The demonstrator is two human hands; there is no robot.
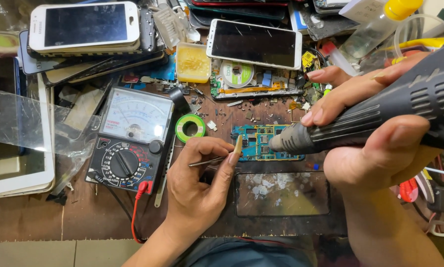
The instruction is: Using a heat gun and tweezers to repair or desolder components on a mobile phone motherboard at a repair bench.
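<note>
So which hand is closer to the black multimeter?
Left. The left hand, holding tweezers, sits just right of the multimeter; the right hand is far across the bench.

Ribbed matt dark-grey plastic hot-air tool [380,111], thin bare-metal tweezers [207,161], glossy blue circuit board [261,142], scuffed brown wooden tabletop [98,212], shiny white glass-fronted phone [254,43], black plastic multimeter [130,141].

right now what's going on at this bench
A person works on a blue phone circuit board on a cluttered wooden bench. The right hand aims a grey hot-air nozzle tool at the board, while the left hand holds tweezers beside it. An analog multimeter sits to the left.
</note>
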